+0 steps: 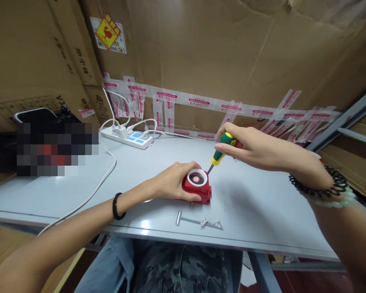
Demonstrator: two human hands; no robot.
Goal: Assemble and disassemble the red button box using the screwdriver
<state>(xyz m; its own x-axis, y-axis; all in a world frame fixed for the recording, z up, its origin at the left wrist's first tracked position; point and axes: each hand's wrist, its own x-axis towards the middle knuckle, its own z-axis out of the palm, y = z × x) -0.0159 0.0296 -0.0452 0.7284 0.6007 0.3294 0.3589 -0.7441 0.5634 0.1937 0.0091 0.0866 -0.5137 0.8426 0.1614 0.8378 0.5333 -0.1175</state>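
A red device [205, 196] with a white ring [190, 182] around a dark round face sits on the grey table. My left hand [178, 179] is closed around its left side, thumb at the front and fingers behind. In my right hand [242, 144] is a screwdriver [217, 156] with a green and yellow handle. It slants down to the left, and its shaft meets the device's back right edge beside the ring; the tip is hidden. In front of the device lies a metal T-shaped tool [189, 220] with pale scraps near its far end.
A white power strip [128, 137] with plugs and cables stands at the back left. One white cable [110, 173] runs to the table's front edge [140, 232]. Dark items, partly blurred out, lie at the far left. Taped cardboard [201, 53] rises behind, and a metal frame [344, 118] stands right.
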